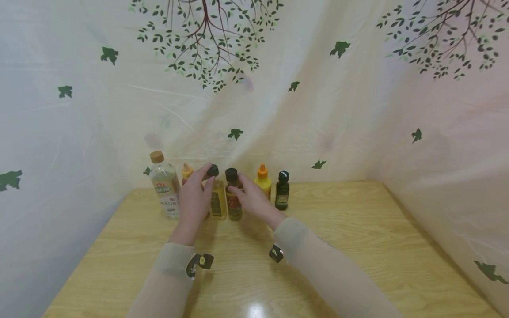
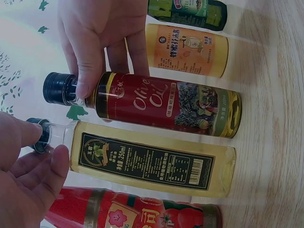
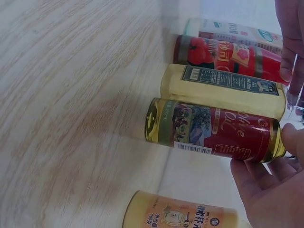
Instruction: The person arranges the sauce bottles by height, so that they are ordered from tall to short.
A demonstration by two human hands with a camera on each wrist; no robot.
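Note:
A square bottle of pale yellow oil (image 1: pixel 218 204) stands upright at the back of the table; my left hand (image 1: pixel 193 198) holds it by its dark cap and neck. Just right of it is a round olive oil bottle (image 2: pixel 161 104) with a red label and black cap. My right hand (image 1: pixel 256 201) grips that one near the neck, thumb in front and fingers behind. The two bottles stand close together. A red ketchup bottle (image 3: pixel 218 57) is left of the square bottle, mostly hidden behind my left hand in the head view.
At the row's left end stands a tall clear bottle (image 1: pixel 167 190) with a tan cap. Right of my right hand are a yellow mustard bottle (image 1: pixel 262 182) with an orange tip and a small dark green bottle (image 1: pixel 282 195). A patterned cloth (image 1: pixel 278 123) hangs behind the wooden table (image 1: pixel 338 234).

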